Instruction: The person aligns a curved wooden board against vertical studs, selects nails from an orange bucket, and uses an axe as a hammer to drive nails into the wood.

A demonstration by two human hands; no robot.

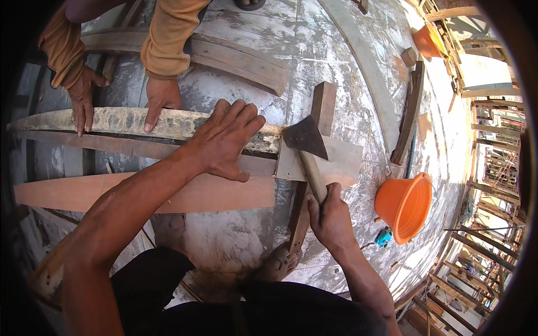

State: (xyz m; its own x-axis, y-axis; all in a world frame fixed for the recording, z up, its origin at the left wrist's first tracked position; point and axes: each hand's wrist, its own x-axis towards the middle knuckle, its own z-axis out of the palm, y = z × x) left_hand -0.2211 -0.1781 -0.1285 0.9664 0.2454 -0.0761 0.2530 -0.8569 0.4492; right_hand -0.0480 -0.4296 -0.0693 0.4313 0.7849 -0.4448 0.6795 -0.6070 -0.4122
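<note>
My left hand (223, 139) grips a long, weathered plank (188, 119) near its right end, fingers over the far side and thumb apart on the near side. In my right hand (332, 217) is the wooden handle of a hatchet (306, 136). Its dark metal head is beside the plank's right end, above a flat pale board (344, 158). Whether the blade touches the wood, I cannot tell. Across from me, a person in orange-brown sleeves (171, 42) rests both hands on the same plank, further left.
A pointed reddish board (224, 193) lies nearer me. Timber beams (241, 63) lie on the far side, and another dark beam (410, 115) lies to the right. An orange bucket (400, 204) stands at right beside a small blue object (384, 237). My bare foot (278, 264) is below.
</note>
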